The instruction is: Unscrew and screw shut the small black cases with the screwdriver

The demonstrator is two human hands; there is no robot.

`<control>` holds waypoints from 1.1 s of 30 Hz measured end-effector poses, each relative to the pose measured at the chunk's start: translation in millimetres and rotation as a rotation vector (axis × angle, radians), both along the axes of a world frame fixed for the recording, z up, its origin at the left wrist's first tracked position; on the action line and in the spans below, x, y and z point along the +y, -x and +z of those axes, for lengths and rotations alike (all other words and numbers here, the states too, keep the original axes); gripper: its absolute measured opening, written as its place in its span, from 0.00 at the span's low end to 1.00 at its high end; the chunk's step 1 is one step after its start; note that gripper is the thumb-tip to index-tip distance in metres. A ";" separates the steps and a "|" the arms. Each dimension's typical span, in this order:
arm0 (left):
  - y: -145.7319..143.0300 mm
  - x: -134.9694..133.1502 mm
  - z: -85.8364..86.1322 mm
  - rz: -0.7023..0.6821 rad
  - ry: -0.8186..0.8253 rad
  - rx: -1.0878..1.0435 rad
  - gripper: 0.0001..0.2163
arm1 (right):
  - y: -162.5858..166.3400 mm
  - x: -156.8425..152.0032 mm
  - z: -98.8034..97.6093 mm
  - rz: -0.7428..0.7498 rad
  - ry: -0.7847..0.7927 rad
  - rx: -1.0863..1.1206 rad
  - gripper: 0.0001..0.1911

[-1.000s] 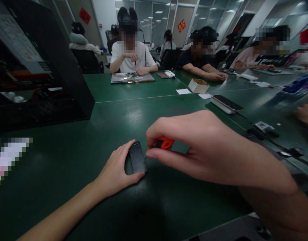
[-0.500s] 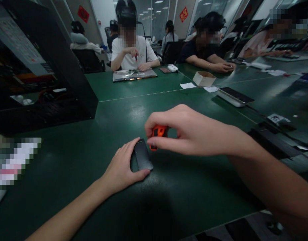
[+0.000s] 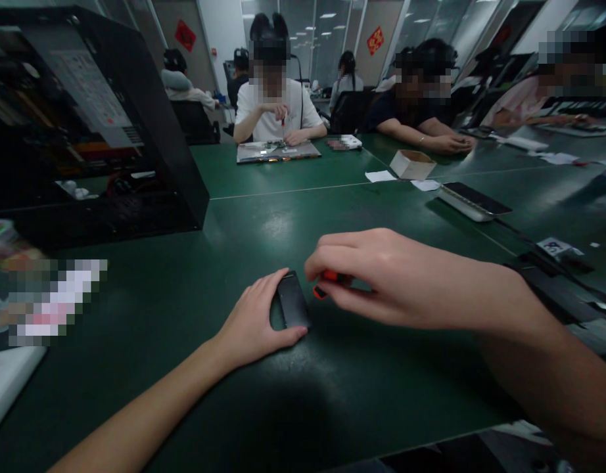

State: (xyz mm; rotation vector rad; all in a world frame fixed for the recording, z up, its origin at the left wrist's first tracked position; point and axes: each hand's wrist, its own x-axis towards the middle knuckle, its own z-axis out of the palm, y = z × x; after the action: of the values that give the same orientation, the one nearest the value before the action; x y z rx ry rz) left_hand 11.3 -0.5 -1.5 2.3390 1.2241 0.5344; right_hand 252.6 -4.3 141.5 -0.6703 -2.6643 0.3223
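Observation:
A dark, slim phone-like slab [image 3: 295, 303] lies flat on the green tabletop [image 3: 263, 414]. My left hand [image 3: 259, 322] grips it by its two ends, fingers at the far end and thumb at the near one. Just to the right, my right hand [image 3: 376, 279] is curled above the table around a small orange-and-black tool [image 3: 331, 276]. The fingers cover most of that tool, so its exact kind cannot be made out. A small gap separates it from the slab.
At left stands a large black open-sided case [image 3: 179, 177]. A white box [image 3: 411, 165], paper slips [image 3: 380, 176] and a black-topped device [image 3: 475, 199] with a cable lie at the far right. Across the table a person in a white shirt [image 3: 268, 98] works over a flat panel [image 3: 278, 155].
The view has shifted, moving the scene rightward. My right hand has lowered slightly and turned, hiding more of the orange tool. My left hand keeps its hold on the slab.

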 end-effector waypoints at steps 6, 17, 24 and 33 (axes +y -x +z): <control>-0.7 0.4 2.9 -0.004 0.009 -0.016 0.41 | -0.2 -6.1 6.6 0.052 0.048 -0.057 0.06; 1.0 1.4 0.5 -0.003 -0.023 -0.001 0.39 | 13.3 0.3 13.3 -0.058 -0.025 -0.167 0.01; -1.1 -0.3 3.7 -0.015 -0.004 -0.011 0.38 | 13.9 1.6 7.7 0.056 0.002 -0.148 0.14; 1.3 0.1 -2.8 0.053 0.046 -0.043 0.44 | 8.4 6.0 11.1 0.049 0.063 -0.178 0.12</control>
State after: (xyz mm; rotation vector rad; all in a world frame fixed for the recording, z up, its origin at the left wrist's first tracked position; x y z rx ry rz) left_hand 10.1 -0.4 -4.3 2.2513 1.2688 0.5650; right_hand 244.3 1.7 152.6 -0.6822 -2.8540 0.3777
